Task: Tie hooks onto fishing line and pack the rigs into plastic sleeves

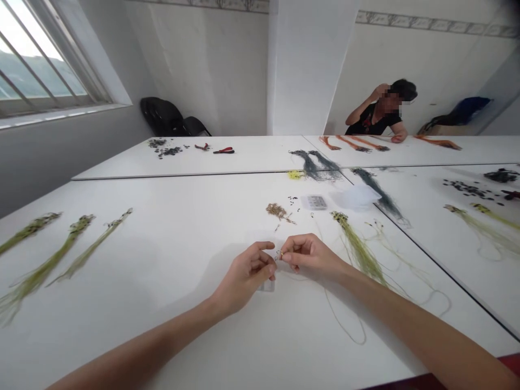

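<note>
My left hand (248,271) is closed in a pinch, thumb against fingers, at the edge of a small wire-like metal piece (278,255). Facing it, my right hand (311,253) pinches a tiny yellowish end of the same cluster between thumb and forefinger. A thin pale cord (331,309) loops over the table below my right wrist. Partly hidden under my hands lies a small clear plastic piece (267,286). Just beyond my fingers is a heap of small gold-coloured metal fittings (276,210), with a few loose ones beside it.
Bundles of yellow-green cords (357,246) lie right, others (77,230) left. Behind the fittings are a small clear box (317,202), a plastic bag (356,196) and dark cords (311,162). Pliers (224,150) lie on the far table. A person (376,116) sits across, near orange cords (353,143).
</note>
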`<state>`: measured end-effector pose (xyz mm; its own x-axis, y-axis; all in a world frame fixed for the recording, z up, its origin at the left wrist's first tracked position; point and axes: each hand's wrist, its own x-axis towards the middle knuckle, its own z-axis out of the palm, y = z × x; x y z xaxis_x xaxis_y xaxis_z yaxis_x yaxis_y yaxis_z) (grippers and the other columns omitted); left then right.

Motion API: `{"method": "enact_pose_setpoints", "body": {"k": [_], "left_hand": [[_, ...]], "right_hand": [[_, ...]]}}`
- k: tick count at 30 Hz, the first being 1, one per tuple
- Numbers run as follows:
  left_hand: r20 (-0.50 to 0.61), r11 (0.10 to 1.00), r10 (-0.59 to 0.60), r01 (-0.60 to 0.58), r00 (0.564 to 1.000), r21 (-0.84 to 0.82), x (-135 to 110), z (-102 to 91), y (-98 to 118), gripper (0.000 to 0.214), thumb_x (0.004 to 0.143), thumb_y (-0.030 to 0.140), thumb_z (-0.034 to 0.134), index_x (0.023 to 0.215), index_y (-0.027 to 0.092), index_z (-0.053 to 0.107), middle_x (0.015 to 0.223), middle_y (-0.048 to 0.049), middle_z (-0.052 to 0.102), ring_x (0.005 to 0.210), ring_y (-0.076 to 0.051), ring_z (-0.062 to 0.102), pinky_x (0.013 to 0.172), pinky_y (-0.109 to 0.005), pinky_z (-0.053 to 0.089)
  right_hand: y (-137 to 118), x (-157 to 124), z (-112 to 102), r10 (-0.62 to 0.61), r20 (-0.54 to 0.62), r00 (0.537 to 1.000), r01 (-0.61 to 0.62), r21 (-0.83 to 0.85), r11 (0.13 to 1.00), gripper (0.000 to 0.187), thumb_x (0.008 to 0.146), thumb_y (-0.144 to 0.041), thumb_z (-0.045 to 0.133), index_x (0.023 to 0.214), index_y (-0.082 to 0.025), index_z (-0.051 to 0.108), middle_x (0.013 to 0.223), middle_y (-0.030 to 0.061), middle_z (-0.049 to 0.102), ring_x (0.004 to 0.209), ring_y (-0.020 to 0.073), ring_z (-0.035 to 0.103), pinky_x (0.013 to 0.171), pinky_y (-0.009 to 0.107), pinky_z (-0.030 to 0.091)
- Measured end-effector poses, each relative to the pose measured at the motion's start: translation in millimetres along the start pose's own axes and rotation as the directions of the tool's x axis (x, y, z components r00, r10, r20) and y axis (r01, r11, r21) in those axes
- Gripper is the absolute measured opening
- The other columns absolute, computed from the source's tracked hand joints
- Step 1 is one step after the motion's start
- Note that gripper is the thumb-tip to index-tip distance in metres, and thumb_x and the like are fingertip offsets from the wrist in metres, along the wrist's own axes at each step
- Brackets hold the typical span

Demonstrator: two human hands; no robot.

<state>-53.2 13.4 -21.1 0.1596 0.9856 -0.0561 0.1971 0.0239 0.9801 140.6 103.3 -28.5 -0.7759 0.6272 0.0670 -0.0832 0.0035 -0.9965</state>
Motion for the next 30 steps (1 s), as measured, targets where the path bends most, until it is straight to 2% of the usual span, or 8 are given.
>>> {"method": "enact_pose_setpoints", "body": {"k": [8, 12, 18, 23, 26, 30], "left_hand": [[-0.060, 0.999, -0.006, 0.008, 0.998, 0.041, 0.1, 3.6, -0.1, 0.034, 0.089, 0.032, 0.056, 0.120, 0.022, 0.049, 0.088, -0.0035, 0.062, 0.082, -0.018, 0.060, 0.070, -0.031, 0.047], [-0.068, 0.999, -0.013, 0.016, 0.998, 0.046, 0.8, 4.4, 1.7, 0.036, 0.086, 0.033, 0.058, 0.119, 0.021, 0.050, 0.087, -0.0034, 0.063, 0.081, -0.018, 0.061, 0.067, -0.029, 0.048], [-0.084, 0.999, 0.001, 0.003, 0.996, 0.043, 2.2, 5.0, 1.5, 0.035, 0.086, 0.032, 0.058, 0.118, 0.020, 0.051, 0.088, -0.0035, 0.064, 0.081, -0.018, 0.062, 0.070, -0.030, 0.049], [-0.097, 0.999, 0.002, 0.003, 0.995, 0.047, 2.3, 5.4, 1.6, 0.036, 0.085, 0.031, 0.060, 0.118, 0.020, 0.052, 0.087, -0.0039, 0.064, 0.080, -0.018, 0.061, 0.069, -0.030, 0.050], [-0.093, 0.999, -0.004, 0.009, 0.996, 0.053, 1.5, 6.4, 2.3, 0.039, 0.083, 0.029, 0.061, 0.120, 0.020, 0.051, 0.086, -0.0034, 0.064, 0.078, -0.017, 0.061, 0.067, -0.029, 0.050], [-0.069, 0.998, 0.002, 0.002, 0.998, 0.070, 0.2, 7.0, 2.4, 0.043, 0.083, 0.026, 0.061, 0.125, 0.022, 0.048, 0.087, -0.0026, 0.064, 0.076, -0.017, 0.062, 0.069, -0.031, 0.052]], "right_hand": [[7.1, -2.6, 0.7, 0.017, 0.019, 1.000, -0.015, -0.104, 0.994, 0.021, 0.082, -0.037, 0.067, 0.080, -0.016, 0.068, 0.061, -0.0006, 0.052, 0.055, 0.0108, 0.046, 0.051, 0.025, 0.036], [7.3, -2.8, -0.1, 0.005, -0.028, 1.000, -0.009, -0.149, 0.989, 0.021, 0.081, -0.036, 0.068, 0.079, -0.016, 0.067, 0.058, -0.0014, 0.051, 0.052, 0.0100, 0.044, 0.048, 0.024, 0.032], [5.8, -3.1, 0.8, -0.010, -0.075, 0.997, -0.009, -0.248, 0.969, 0.014, 0.081, -0.029, 0.065, 0.075, -0.016, 0.066, 0.062, -0.0008, 0.053, 0.056, 0.0104, 0.045, 0.053, 0.024, 0.035], [9.8, -2.5, 0.2, -0.052, -0.124, 0.991, 0.003, -0.363, 0.932, 0.010, 0.080, -0.026, 0.064, 0.074, -0.018, 0.067, 0.068, 0.0016, 0.061, 0.061, 0.0127, 0.050, 0.057, 0.026, 0.039], [10.0, -2.3, 1.1, -0.048, -0.115, 0.992, 0.006, -0.342, 0.940, 0.011, 0.079, -0.026, 0.065, 0.073, -0.018, 0.068, 0.066, 0.0011, 0.059, 0.060, 0.0125, 0.049, 0.056, 0.026, 0.038], [8.3, -3.5, 3.6, 0.038, -0.063, 0.997, -0.050, -0.191, 0.980, 0.015, 0.080, -0.032, 0.067, 0.074, -0.017, 0.068, 0.057, -0.0020, 0.051, 0.053, 0.0102, 0.043, 0.050, 0.025, 0.033]]}}
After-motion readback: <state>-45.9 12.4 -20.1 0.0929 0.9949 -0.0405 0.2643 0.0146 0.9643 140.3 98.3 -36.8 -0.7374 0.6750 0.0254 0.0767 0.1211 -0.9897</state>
